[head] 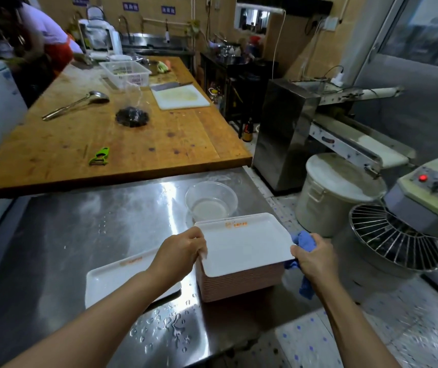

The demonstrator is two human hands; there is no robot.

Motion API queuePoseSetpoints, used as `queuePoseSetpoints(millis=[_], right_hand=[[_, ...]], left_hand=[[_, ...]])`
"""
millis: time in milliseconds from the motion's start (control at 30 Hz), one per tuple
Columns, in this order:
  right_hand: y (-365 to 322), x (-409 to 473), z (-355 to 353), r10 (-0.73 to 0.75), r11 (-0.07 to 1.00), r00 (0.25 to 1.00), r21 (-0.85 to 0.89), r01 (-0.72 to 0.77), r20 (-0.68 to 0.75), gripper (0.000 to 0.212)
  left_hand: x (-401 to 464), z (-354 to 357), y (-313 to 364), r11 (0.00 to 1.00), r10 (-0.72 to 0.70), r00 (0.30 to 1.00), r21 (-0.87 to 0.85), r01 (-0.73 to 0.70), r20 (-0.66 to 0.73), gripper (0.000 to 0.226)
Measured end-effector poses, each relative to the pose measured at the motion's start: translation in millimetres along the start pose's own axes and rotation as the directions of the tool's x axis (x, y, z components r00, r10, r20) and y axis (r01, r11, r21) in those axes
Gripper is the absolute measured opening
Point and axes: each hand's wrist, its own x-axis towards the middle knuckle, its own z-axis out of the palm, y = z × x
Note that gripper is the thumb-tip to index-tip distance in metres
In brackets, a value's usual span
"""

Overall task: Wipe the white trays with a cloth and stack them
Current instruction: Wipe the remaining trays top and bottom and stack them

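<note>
From the head camera, the left hand grips the top white tray's left edge; the right hand pinches its right edge, with the blue cloth bunched in the fingers. The tray stack sits at the steel table's right edge, so a careless shove could tip it floorward. Open room lies left, near the single tray.

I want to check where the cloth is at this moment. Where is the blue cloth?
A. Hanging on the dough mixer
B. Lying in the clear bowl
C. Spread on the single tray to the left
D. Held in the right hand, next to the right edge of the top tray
D: the blue cloth is bunched in the right hand, which grips the right edge of the top tray on the stack.
</note>
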Motion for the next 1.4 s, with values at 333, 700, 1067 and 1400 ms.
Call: queuePoseSetpoints(millis=[333, 700, 1067, 1400], right_hand=[[-4, -3, 7, -0.064, 0.998, 0.998, -0.017, 0.064, -0.003, 0.006], [-28, -16, -11, -0.085, 0.994, 0.976, 0.044, 0.096, -0.199, 0.005], [-86, -57, 46, -0.156, 0.938, 0.977, 0.332, 0.100, 0.146, 0.009], [-118, -122, 160, -0.356, 0.918, 0.828, 0.326, 0.225, 0.432, 0.021]], left_hand=[[3, 12, -10, 0.998, -0.042, 0.999, 0.041, 0.042, 0.009, 0.040], [-1, 19, -12, 0.988, -0.133, 0.984, 0.087, 0.124, 0.115, 0.033], [-71, -8, -62, 0.744, -0.668, 0.742, 0.023, 0.668, 0.049, 0.057], [-168, -8, -131, 0.226, -0.959, 0.212, 0.057, 0.973, 0.187, 0.056]])
